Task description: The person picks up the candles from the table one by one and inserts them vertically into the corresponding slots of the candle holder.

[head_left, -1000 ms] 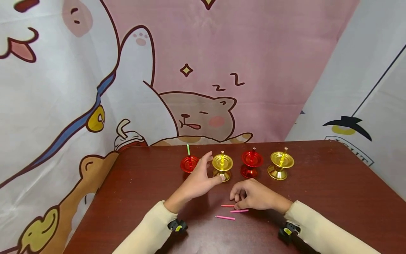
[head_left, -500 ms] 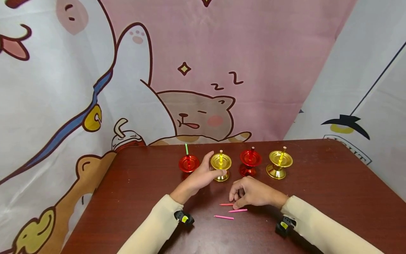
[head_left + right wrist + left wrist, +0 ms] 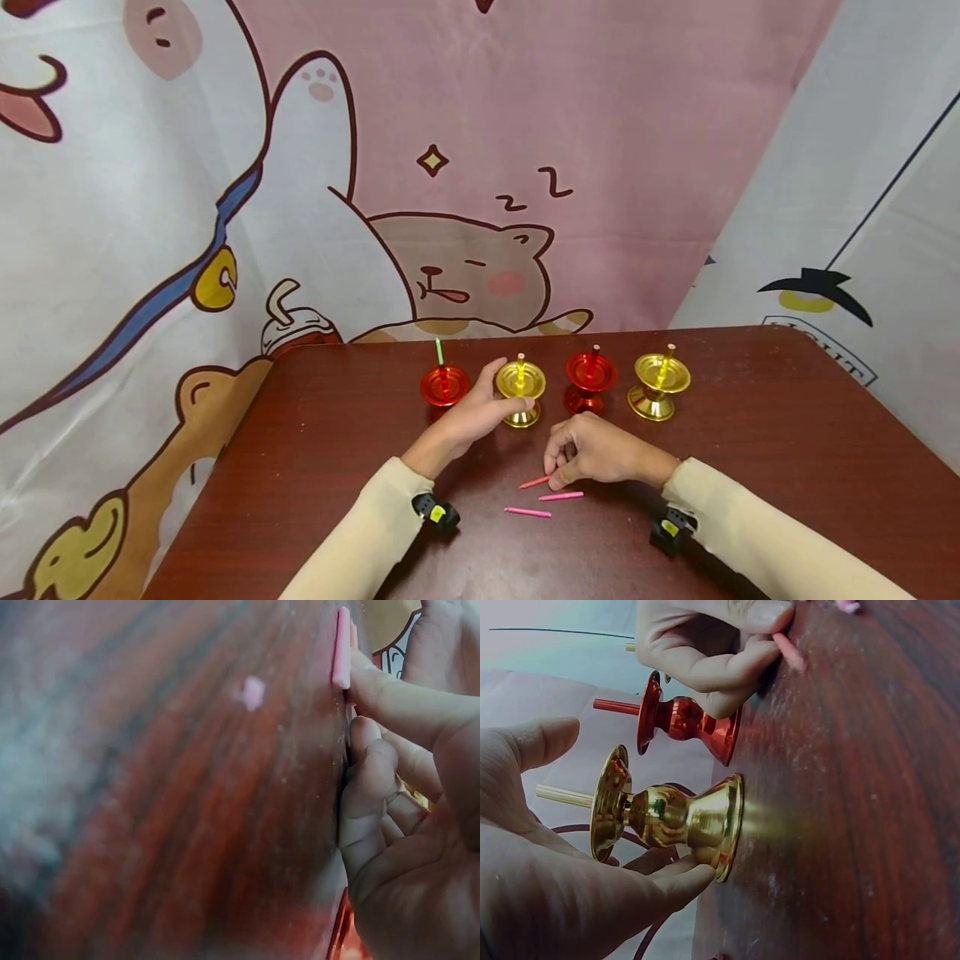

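Hidden in the head view: right end of slim coral-red candle (image 3: 534,482), behind fingertips of right hand (image 3: 600,450). Masked almost fully in the right wrist view, by thumb and by slim pink candle (image 3: 561,497). Second slim pink candle (image 3: 528,512): reduced to a blurred patch in the right wrist view. Foot of red metal candle holder (image 3: 445,386), fitted with slim green candle (image 3: 439,352): partly covered by left hand (image 3: 476,412).

Coral-red candle: smooth, straight, plain-coloured; located at surface of glossy red-brown table (image 3: 345,433), just beyond both pink candles. Contact with tabletop: cannot tell. Right grip: pinching coral-red candle between thumb and finger. Left grip: spread around shiny gold metal candle holder (image 3: 660,817), fingertip beside foot rim; clasped or merely touching, cannot tell. Gold metal candle holder: upright, with round dish, bulbous stem, flared foot and narrow central tube (image 3: 565,796).
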A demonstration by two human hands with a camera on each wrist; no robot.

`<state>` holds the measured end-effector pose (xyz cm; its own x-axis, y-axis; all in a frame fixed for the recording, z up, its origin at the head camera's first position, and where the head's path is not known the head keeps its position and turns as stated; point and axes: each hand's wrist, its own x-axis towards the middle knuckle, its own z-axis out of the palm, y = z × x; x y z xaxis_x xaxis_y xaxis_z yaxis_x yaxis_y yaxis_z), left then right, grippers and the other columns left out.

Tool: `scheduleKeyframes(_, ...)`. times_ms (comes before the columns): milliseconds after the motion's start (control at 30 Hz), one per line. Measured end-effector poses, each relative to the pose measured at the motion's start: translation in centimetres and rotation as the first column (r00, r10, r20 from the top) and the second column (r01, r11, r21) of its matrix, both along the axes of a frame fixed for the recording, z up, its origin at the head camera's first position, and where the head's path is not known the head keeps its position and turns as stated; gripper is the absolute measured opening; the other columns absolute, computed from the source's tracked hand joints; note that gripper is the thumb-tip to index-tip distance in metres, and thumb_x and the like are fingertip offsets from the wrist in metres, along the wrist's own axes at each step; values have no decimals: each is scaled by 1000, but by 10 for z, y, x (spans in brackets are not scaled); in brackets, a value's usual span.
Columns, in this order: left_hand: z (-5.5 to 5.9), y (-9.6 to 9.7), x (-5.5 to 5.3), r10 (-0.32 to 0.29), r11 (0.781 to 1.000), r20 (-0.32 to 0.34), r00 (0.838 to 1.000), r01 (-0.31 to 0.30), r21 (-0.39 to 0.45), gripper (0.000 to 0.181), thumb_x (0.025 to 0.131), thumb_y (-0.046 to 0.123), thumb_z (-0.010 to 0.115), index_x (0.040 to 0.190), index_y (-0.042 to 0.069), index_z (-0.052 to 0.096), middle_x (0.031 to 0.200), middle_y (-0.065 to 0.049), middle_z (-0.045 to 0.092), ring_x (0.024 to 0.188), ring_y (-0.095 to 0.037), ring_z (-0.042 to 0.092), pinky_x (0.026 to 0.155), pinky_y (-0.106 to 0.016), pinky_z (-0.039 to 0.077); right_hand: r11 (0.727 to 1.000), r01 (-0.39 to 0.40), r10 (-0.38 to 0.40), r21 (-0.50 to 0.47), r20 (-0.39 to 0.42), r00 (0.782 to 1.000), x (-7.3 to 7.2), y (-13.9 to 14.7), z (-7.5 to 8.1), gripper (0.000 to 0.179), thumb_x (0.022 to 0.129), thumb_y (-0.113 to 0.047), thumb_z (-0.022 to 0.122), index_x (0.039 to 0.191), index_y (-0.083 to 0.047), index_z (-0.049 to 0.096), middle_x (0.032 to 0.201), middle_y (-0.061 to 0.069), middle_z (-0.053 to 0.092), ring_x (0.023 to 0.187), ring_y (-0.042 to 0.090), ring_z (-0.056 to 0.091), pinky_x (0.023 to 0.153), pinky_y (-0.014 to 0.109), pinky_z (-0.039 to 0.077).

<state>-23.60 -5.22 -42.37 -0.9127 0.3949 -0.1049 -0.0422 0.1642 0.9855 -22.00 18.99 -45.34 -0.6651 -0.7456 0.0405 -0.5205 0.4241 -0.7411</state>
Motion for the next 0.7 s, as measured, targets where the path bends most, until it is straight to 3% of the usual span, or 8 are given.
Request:
scheduleKeyframes(300, -1, -1, -2, -2, 1000, 1, 1000, 2, -2, 95, 100, 20, 77, 171, 3, 17, 164, -25, 40, 152, -42, 45, 129, -57, 26, 993, -43, 58, 112, -136, 989, 4, -8, 12, 18, 91, -8, 88, 83, -20, 78, 76, -19, 61, 69, -2, 54, 63, 22, 49)
scheduleKeyframes(467, -4, -2, -4, -19, 1000, -13, 1000, 19, 9, 94, 99, 17, 77, 171, 1, 18, 164, -25, 39, 153, -42, 44, 129, -56, 28, 983, -60, 91, 174, -174, 981, 4, -11, 17, 20, 95, -5, 83, 84, -19, 75, 75, -19, 60, 68, -2, 51, 63, 22, 49)
scheduleKeyframes(700, -6, -5, -6, -28, 1000, -7, 1000, 28, -10, 90, 100, 19, 76, 170, 2, 21, 163, -23, 41, 155, -41, 42, 129, -59, 25, 972, -101, 154, 211, -252, 955, 3, -11, 18, 21, 98, -3, 79, 86, -19, 72, 78, -20, 60, 70, -4, 52, 66, 21, 50)
